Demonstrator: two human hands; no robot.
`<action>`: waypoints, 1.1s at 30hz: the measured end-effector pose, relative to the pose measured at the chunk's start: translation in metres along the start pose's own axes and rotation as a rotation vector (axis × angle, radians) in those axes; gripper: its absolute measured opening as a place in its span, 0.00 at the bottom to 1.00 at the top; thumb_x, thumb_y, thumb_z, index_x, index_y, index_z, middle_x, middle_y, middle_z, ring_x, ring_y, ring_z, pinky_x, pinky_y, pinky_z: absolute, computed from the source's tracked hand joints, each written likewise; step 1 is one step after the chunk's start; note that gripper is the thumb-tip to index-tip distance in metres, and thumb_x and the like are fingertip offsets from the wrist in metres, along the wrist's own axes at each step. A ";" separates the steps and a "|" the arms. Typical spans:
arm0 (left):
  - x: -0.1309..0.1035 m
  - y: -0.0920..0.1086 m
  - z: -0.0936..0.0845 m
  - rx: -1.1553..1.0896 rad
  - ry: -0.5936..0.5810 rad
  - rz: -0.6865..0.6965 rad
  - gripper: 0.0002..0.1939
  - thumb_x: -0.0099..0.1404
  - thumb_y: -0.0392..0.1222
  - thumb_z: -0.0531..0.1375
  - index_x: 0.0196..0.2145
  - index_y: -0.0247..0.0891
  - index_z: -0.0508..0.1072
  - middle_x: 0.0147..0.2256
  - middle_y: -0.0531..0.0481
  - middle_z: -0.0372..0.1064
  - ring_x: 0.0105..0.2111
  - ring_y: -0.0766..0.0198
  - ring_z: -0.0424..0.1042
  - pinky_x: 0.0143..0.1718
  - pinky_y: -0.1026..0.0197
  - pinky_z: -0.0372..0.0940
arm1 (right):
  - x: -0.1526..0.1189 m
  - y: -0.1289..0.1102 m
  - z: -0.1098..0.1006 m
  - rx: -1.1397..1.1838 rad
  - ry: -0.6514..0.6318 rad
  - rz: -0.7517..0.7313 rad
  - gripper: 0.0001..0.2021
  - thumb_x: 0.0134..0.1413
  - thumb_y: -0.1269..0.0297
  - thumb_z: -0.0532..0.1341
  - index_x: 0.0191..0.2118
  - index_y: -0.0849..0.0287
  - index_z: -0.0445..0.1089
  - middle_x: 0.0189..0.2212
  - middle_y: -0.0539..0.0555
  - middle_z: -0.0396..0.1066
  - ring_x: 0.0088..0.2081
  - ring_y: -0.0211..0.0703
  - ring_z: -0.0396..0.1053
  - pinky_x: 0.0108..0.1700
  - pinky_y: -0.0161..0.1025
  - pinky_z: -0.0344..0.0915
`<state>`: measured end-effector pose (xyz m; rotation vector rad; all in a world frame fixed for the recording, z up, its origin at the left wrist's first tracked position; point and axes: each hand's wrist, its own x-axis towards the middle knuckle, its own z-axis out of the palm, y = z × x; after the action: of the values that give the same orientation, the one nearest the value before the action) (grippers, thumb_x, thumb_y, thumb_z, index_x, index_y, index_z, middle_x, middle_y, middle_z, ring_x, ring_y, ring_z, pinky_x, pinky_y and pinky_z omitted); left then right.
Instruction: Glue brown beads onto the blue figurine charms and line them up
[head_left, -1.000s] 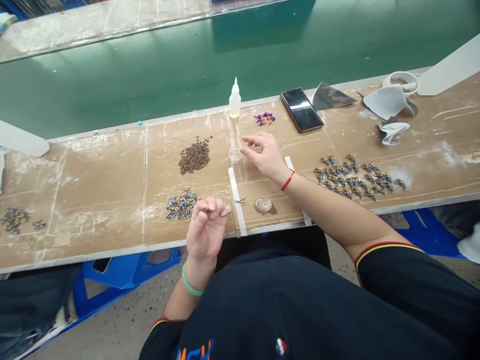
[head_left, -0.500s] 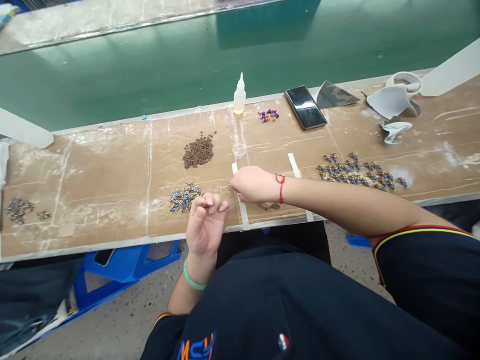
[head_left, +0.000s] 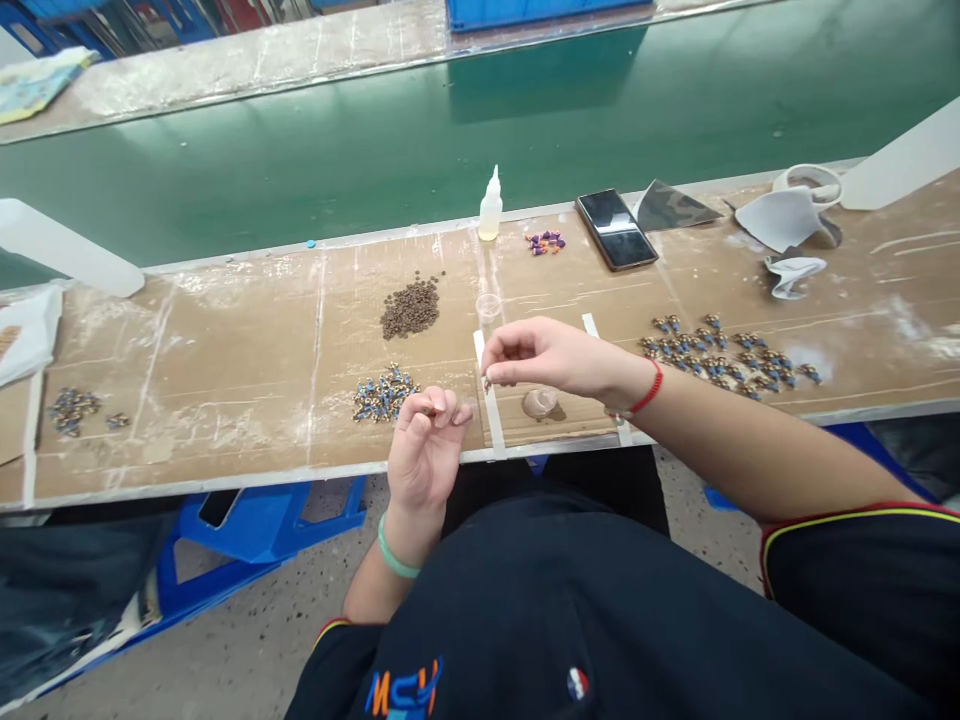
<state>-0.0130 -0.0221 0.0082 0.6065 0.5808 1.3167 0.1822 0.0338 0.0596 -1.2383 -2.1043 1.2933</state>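
My left hand (head_left: 427,445), palm up at the table's front edge, pinches a small brown disc (head_left: 427,411) between thumb and index finger. To its right my right hand (head_left: 544,355) pinches a tiny dark piece (head_left: 487,384) with thumb and fingertip, above a white tape strip (head_left: 491,400). A pile of small blue and gold parts (head_left: 384,393) lies just behind my left hand, with a pile of brown discs (head_left: 411,307) further back. Under my right wrist sits a clear lump or small dish (head_left: 539,403). A shallow clear cup (head_left: 488,306) is behind my right hand.
Along the back stand a dropper bottle (head_left: 490,208), purple and orange pieces (head_left: 545,242) and a phone (head_left: 616,231). Blue and gold parts (head_left: 727,354) spread at right, more (head_left: 73,410) at far left. Cloth scraps (head_left: 784,212) and a tape roll (head_left: 810,180) lie at back right.
My right hand has turned, so its pinching fingertips and the tiny piece now show, and its wrist has moved right. My left hand keeps its pose. The view has shifted slightly.
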 end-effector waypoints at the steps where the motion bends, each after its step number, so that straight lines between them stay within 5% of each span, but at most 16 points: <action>1: 0.000 -0.001 0.001 0.013 -0.012 0.010 0.15 0.55 0.53 0.74 0.29 0.44 0.75 0.28 0.55 0.58 0.28 0.69 0.56 0.34 0.61 0.62 | -0.008 0.000 0.002 0.202 0.088 -0.014 0.13 0.63 0.55 0.63 0.37 0.62 0.72 0.30 0.51 0.76 0.31 0.35 0.72 0.35 0.35 0.70; 3: -0.002 -0.002 0.005 0.044 -0.039 0.036 0.14 0.55 0.52 0.73 0.29 0.44 0.75 0.28 0.55 0.59 0.28 0.68 0.57 0.36 0.60 0.63 | -0.021 -0.003 0.011 0.537 0.239 -0.051 0.16 0.57 0.52 0.69 0.33 0.62 0.71 0.25 0.49 0.74 0.28 0.34 0.70 0.32 0.34 0.70; 7: -0.003 -0.001 0.018 0.103 -0.103 0.101 0.12 0.57 0.50 0.73 0.30 0.44 0.76 0.28 0.54 0.61 0.30 0.67 0.61 0.38 0.60 0.64 | -0.040 -0.014 0.033 0.753 0.386 -0.222 0.11 0.55 0.59 0.72 0.33 0.60 0.75 0.25 0.50 0.76 0.28 0.34 0.74 0.31 0.32 0.73; 13: -0.004 0.000 0.034 0.165 -0.180 0.188 0.10 0.58 0.50 0.72 0.30 0.45 0.76 0.28 0.54 0.64 0.31 0.65 0.64 0.38 0.60 0.65 | -0.055 -0.022 0.049 0.394 0.646 -0.534 0.01 0.59 0.69 0.68 0.36 0.58 0.77 0.30 0.52 0.79 0.32 0.36 0.77 0.34 0.33 0.75; 18: -0.005 -0.001 0.041 0.185 -0.252 0.249 0.07 0.61 0.48 0.70 0.31 0.45 0.78 0.29 0.53 0.65 0.31 0.66 0.64 0.36 0.62 0.64 | -0.059 -0.027 0.060 0.120 0.860 -0.661 0.04 0.62 0.71 0.64 0.41 0.58 0.74 0.35 0.54 0.81 0.39 0.39 0.79 0.41 0.35 0.76; 33: -0.006 0.001 0.043 0.356 -0.266 0.480 0.03 0.62 0.41 0.70 0.34 0.44 0.80 0.33 0.53 0.64 0.33 0.68 0.66 0.38 0.63 0.67 | -0.065 -0.038 0.061 0.006 0.801 -0.617 0.04 0.68 0.71 0.58 0.42 0.59 0.71 0.38 0.56 0.82 0.42 0.37 0.80 0.46 0.30 0.77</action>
<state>0.0158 -0.0318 0.0399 1.2523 0.4659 1.5537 0.1576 -0.0592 0.0693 -0.7920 -1.6559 0.4192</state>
